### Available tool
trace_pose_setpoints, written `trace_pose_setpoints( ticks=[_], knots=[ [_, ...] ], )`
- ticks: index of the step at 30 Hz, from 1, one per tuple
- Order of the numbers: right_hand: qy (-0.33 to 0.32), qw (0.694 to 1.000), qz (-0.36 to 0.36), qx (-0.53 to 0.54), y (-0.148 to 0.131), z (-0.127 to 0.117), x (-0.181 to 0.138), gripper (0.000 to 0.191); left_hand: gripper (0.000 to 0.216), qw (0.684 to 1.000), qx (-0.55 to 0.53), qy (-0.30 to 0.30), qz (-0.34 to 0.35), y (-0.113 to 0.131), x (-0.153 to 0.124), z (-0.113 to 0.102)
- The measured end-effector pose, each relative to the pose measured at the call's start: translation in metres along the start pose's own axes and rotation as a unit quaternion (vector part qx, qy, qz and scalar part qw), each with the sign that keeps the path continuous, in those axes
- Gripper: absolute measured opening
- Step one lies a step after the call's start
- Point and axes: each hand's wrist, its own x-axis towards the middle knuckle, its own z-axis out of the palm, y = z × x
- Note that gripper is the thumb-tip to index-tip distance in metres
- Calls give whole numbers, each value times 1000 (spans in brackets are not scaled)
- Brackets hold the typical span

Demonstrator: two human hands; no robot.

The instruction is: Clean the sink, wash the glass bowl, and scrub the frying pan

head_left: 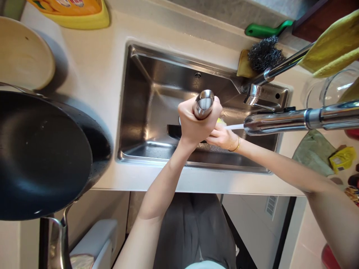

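Over the steel sink (162, 93), my left hand (196, 123) is wrapped round the shiny handle (204, 102) of a kitchen utensil, held with its end up toward me. Below that fist shows a flat black piece (174, 131), seemingly the utensil's head; most of it is hidden. My right hand (224, 137), with a gold bracelet at the wrist, is low in the sink just right of my left. Its fingers curl round a yellow sponge (221, 121), only partly visible. Water from the chrome faucet (269, 121) runs onto this hand.
A big black pan (42, 157) stands left of the sink, near a round wooden board (25, 54) and an orange-yellow bottle (78, 13). Behind the faucet base (252, 93) lie a steel scourer (266, 53) and a green-handled tool (266, 30). Cloths (314, 151) are at right.
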Motion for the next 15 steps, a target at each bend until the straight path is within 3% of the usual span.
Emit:
trace_pose_setpoints(
  ticks=[6,12,15],
  knots=[
    [-41,999,-4,29,1,5,-5,21,53,1000,12,-6,27,0,2,0],
    [17,973,224,42,10,3,-17,22,50,999,10,4,32,-5,5,-6],
    [41,955,291,45,5,-1,-28,29,49,1000,0,5,25,-6,5,-9]
  ],
)
